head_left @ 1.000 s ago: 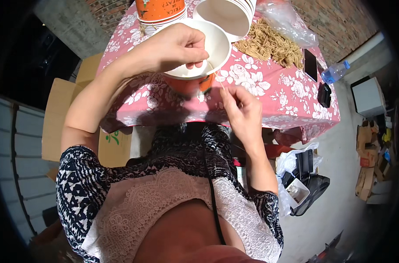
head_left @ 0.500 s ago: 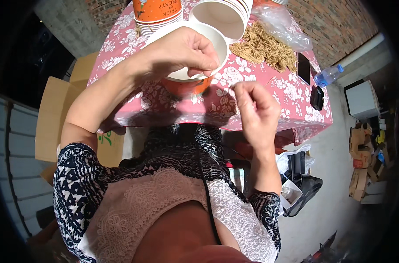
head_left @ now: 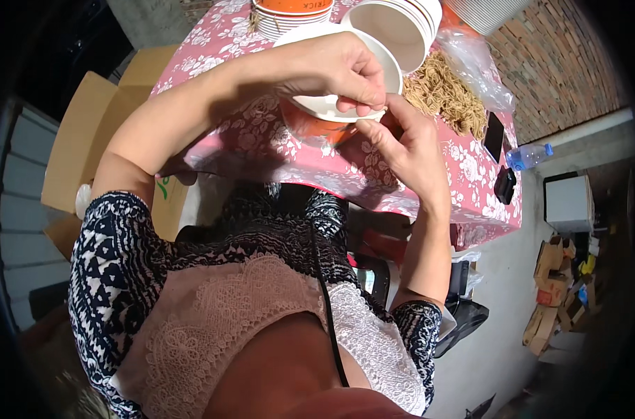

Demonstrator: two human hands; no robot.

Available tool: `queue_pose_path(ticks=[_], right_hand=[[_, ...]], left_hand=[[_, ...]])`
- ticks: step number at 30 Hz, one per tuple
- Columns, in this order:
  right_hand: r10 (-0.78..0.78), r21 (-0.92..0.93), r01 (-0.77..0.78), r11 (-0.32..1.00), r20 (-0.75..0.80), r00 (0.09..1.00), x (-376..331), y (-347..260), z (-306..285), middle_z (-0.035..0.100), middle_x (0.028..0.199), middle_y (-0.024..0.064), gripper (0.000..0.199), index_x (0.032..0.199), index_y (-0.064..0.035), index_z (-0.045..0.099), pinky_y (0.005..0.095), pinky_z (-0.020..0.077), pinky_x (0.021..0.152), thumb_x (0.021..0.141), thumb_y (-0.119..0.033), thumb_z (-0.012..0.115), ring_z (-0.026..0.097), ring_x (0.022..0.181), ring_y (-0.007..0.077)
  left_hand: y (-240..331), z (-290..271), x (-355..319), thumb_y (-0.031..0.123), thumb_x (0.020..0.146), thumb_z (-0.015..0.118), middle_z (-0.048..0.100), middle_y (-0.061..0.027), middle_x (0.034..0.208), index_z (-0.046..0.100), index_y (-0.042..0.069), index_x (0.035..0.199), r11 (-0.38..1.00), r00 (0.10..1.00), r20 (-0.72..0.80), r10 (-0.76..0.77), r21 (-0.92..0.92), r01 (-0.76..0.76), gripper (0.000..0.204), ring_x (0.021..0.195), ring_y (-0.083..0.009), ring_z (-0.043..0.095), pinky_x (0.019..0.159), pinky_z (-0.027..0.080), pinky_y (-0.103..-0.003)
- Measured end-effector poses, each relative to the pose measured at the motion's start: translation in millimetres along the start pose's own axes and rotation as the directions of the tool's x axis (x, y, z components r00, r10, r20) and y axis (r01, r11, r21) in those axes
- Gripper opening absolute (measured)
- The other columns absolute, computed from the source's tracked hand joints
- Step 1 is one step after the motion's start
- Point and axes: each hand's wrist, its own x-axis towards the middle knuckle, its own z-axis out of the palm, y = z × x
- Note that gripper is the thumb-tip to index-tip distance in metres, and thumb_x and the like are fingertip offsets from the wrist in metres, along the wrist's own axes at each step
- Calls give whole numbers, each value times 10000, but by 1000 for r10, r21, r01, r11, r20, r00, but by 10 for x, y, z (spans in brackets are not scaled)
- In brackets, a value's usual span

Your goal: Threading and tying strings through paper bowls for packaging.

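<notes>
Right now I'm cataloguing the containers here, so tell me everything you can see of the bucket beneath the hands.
The bucket is round, with a white inside and rim and an orange outer wall bearing dark marks; it looks like coated card or plastic. It sits mouth up on the pink floral tablecloth. The left hand is over it, hiding part of the opening; the right hand is at its right side. Whether fingers touch the rim is unclear.

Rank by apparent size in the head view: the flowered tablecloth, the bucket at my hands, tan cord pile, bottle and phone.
1. Flowered tablecloth
2. Bucket, partly hidden
3. Tan cord pile
4. Bottle and phone: too alike to rank
</notes>
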Motion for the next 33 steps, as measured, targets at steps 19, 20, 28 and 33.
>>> queue_pose_path(ticks=[19, 20, 28, 33], right_hand=[[268, 622, 140, 770, -515, 814, -144, 656, 85, 528, 658, -38, 173, 931, -26, 658, 182, 296, 468, 974, -193, 640, 418, 538, 29], [228, 597, 144, 789, -503, 834, -142, 629, 94, 546, 680, -40, 131, 933, -23, 674, 183, 309, 496, 962, -148, 647, 425, 564, 26], [-176, 151, 206, 967, -190, 966, -63, 314, 27, 666, 772, 36, 104, 945, 1, 684, 250, 490, 642, 920, -100, 678, 612, 705, 90], [-175, 159, 176, 971, -21, 984, -36, 351, -9, 692, 835, 74, 161, 1005, -13, 682, 275, 497, 664, 900, -133, 701, 625, 724, 122]], left_hand=[[-670, 886, -273, 65, 871, 595, 645, -203, 826, 624, 0, 1059, 710, 605, -531, 594, 699, -84, 200, 726, -359, 664, 663, 532, -438], [-465, 863, -362, 43, 861, 612, 644, -191, 805, 657, -9, 957, 787, 662, -580, 475, 617, -23, 118, 709, -339, 668, 612, 523, -414], [105, 276, -455, 113, 915, 495, 562, -166, 769, 610, -34, 933, 383, 477, -235, 847, 892, -239, 188, 613, -308, 575, 531, 459, -341], [351, 158, -345, 128, 926, 543, 663, -90, 1035, 619, -59, 1178, 914, 972, -195, -128, 358, 192, 323, 945, -146, 602, 837, 475, -272]])
